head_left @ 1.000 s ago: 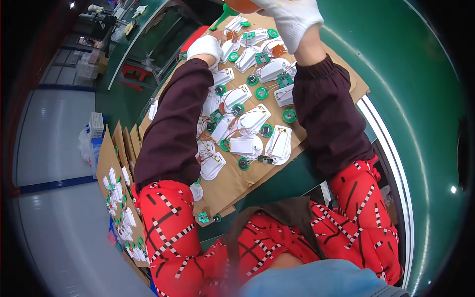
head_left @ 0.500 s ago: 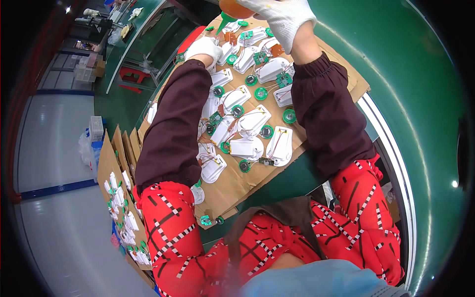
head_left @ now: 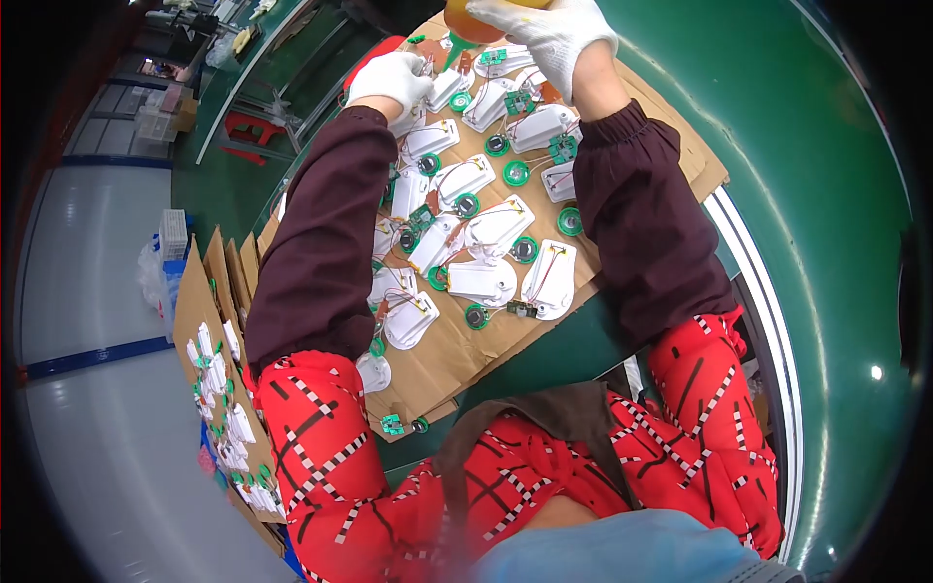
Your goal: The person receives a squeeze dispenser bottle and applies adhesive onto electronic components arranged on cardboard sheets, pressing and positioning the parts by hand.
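Note:
My right hand (head_left: pixel 559 39), in a white knit glove, grips an orange squeeze bottle (head_left: pixel 473 21) tipped nozzle-down. Its green nozzle (head_left: pixel 457 51) points at a white plastic housing (head_left: pixel 447 89) near the far end of the cardboard. Beside that housing is my left hand (head_left: pixel 394 82), also gloved, with fingertips pinched together; what they hold is too small to make out. Many similar white housings (head_left: pixel 499 225) lie on the cardboard sheet (head_left: pixel 466 360), wired to round green-rimmed parts (head_left: pixel 525 250) and small green circuit boards (head_left: pixel 563 149).
The cardboard rests on a green tabletop (head_left: pixel 777 223) with a white metal edge (head_left: pixel 763 262). To the left, upright cardboard sheets (head_left: pixel 199 291) stand by another sheet bearing more housings (head_left: pixel 233 428). A red stool (head_left: pixel 248 134) and plastic boxes (head_left: pixel 160 117) are farther back.
My left hand has shifted up and to the left, its fingertips now pinched beside the housing. The bottle in my right hand has come slightly lower and to the right. The view has turned slightly.

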Available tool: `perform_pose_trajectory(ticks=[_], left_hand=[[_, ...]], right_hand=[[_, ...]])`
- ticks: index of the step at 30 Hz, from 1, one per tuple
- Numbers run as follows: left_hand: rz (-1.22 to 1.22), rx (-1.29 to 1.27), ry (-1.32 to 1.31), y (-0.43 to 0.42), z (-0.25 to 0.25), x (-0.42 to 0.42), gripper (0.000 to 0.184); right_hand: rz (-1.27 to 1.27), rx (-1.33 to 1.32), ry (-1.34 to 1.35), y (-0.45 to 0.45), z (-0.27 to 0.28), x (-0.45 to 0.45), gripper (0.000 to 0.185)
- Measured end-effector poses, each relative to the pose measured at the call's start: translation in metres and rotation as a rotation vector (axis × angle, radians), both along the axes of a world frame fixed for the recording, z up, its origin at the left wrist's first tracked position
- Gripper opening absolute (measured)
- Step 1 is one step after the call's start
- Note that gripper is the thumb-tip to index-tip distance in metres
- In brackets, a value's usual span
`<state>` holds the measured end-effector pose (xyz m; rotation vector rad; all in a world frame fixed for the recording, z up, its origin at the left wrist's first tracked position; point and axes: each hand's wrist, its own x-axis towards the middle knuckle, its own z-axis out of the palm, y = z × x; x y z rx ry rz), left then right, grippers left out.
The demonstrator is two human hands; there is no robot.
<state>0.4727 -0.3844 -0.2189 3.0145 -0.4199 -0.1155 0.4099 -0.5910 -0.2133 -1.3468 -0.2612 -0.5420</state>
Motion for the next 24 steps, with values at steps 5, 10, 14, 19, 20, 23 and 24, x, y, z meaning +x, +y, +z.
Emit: perform_pose_trajectory(ticks=[5, 10, 14, 19, 20, 23, 24], left_hand=[[0.031, 0.131, -0.073, 0.006, -0.012, 0.013, 0.031], [0.108, -0.064, -0.066, 0.022, -0.032, 0.031, 0.022], [0.093, -0.125, 0.02, 0.027, -0.024, 0.02, 0.02], [-0.042, 0.022, -0.177, 0.027, -0.018, 0.0, 0.023], [-0.041, 0.02, -0.176, 0.025, -0.016, -0.003, 0.023], [-0.036, 0.049, -0.178, 0.022, -0.01, -0.009, 0.024], [-0.037, 0.066, -0.184, 0.021, -0.01, -0.009, 0.024]], right_hand=[[0.065, -0.475, 0.278, 0.009, -0.018, 0.018, 0.047], [0.067, 0.03, 0.056, 0.02, -0.019, 0.005, 0.057], [0.034, -0.03, 0.106, 0.024, -0.025, 0.017, 0.059], [0.075, -0.021, 0.044, 0.033, -0.026, 0.021, 0.059], [0.064, -0.035, 0.021, 0.035, -0.027, 0.023, 0.058], [0.01, -0.135, 0.033, 0.036, -0.027, 0.026, 0.057], [0.013, -0.137, 0.034, 0.037, -0.027, 0.026, 0.057]])
